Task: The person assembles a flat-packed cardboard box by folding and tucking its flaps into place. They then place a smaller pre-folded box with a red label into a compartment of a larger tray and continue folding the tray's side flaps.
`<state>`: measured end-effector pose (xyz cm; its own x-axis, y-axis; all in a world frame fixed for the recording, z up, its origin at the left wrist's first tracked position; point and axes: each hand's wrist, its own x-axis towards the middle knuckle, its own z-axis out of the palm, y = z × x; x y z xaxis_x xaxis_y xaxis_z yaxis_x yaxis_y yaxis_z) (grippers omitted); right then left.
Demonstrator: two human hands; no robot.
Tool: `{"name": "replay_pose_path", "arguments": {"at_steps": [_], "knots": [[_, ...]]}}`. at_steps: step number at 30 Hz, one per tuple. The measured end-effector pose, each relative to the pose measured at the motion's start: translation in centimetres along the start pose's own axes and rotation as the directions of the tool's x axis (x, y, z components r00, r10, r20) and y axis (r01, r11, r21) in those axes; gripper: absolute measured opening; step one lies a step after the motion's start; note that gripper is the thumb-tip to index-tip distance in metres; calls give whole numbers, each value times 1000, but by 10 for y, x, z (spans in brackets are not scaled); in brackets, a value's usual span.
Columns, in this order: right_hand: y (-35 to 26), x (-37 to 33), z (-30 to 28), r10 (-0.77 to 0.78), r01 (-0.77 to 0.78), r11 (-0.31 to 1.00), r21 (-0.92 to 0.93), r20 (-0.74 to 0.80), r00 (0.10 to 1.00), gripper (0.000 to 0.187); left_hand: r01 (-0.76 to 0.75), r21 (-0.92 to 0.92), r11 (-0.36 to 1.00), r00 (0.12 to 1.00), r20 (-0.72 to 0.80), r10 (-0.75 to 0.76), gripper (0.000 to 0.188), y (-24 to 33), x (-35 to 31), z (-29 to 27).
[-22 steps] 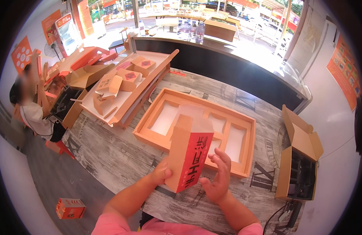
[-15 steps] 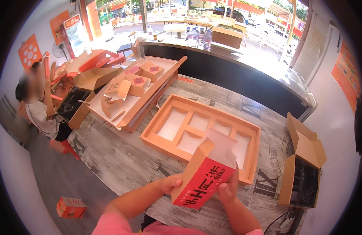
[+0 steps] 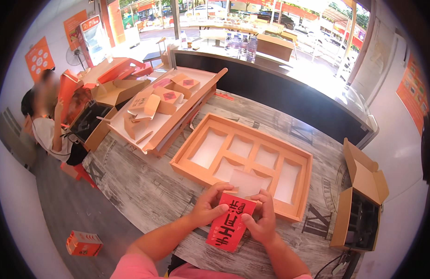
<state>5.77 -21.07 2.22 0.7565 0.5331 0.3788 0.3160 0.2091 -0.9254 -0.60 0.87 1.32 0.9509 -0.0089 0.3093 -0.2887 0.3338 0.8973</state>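
Observation:
A small red paper box (image 3: 229,228) with black brush-style lettering is between my hands, its pale top flap (image 3: 247,182) standing up. My left hand (image 3: 212,204) grips the upper left side, thumb on the red face. On the upper right edge my right hand (image 3: 263,218) holds it, with the thumb bent against the front. Just beyond the hands lies a shallow orange-brown cardboard tray (image 3: 203,175) with several white-bottomed compartments. The box's far end overlaps the tray's near compartments in the picture.
Another tray (image 3: 119,123) carrying several small folded boxes (image 3: 170,96) sits at the far left of the wood-look table (image 3: 136,195). An open carton (image 3: 347,218) with black contents stands at right. A person (image 3: 52,125) handles orange-red cardboard at left. A red-and-white box (image 3: 84,243) lies on the floor.
The red box has turned so its lettered face points more toward me, and its side panel no longer shows. Both hands have shifted up toward its flap end. The co-worker's orange-red cardboard has moved.

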Motion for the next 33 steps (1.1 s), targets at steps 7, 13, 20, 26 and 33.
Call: {"name": "replay_pose_path", "arguments": {"at_steps": [7, 13, 20, 26, 33], "knots": [[-10, 9, 2, -208, 204, 902, -381, 32, 978, 52, -59, 162, 985, 998, -21, 63, 27, -11, -3, -11], [10, 0, 10, -206, 196, 975, -103, -91, 974, 55, -61, 94, 994, 988, -136, 74, 37, -12, -6, 6], [-2, 5, -2, -218, 208, 941, -267, -8, 976, 37, -114, 179, 977, 989, -70, 128, 66, -13, -8, 2], [-18, 4, 4, -48, 47, 999, -12, -71, 996, 20, -188, 288, 939, 981, 17, 192, 68, -5, -7, 7], [-29, 3, 6, 79, -59, 980, 191, -101, 992, 17, -363, 490, 793, 931, 153, 332, 59, 3, -1, 3]]}}
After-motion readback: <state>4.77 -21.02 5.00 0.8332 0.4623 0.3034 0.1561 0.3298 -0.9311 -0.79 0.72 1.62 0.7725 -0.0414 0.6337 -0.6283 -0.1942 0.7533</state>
